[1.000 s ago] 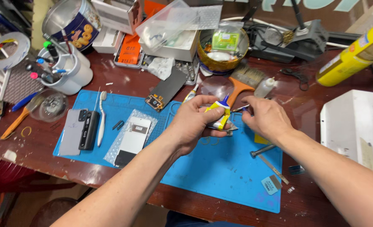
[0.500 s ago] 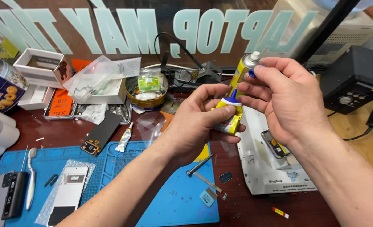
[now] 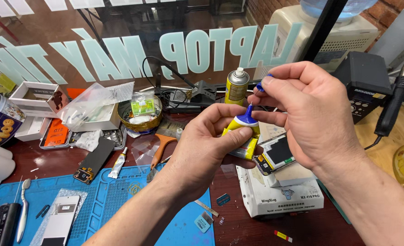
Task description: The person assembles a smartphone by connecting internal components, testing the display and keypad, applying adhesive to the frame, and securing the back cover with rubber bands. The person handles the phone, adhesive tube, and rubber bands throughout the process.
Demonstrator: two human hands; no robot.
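My table [image 3: 252, 230] is dark red-brown wood. On its left part lies a blue mat [image 3: 115, 200], and on the mat I see a white phone panel [image 3: 60, 221] and a white brush [image 3: 22, 209]. Behind the mat lie a black screen [image 3: 94, 159], a small grey tube [image 3: 118, 164], an orange case [image 3: 56, 133] and a round gold tin [image 3: 140, 119]. On the right stands a white heater box [image 3: 279, 198], and behind it a yellow spray can [image 3: 236, 86].

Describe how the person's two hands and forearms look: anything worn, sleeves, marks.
Both are bare. The left hand and right hand wear no gloves, rings or watch that can be seen, and no sleeve shows on either forearm up to the picture's edge. The fingers have short nails. No tattoos, bandages or other marks are visible.
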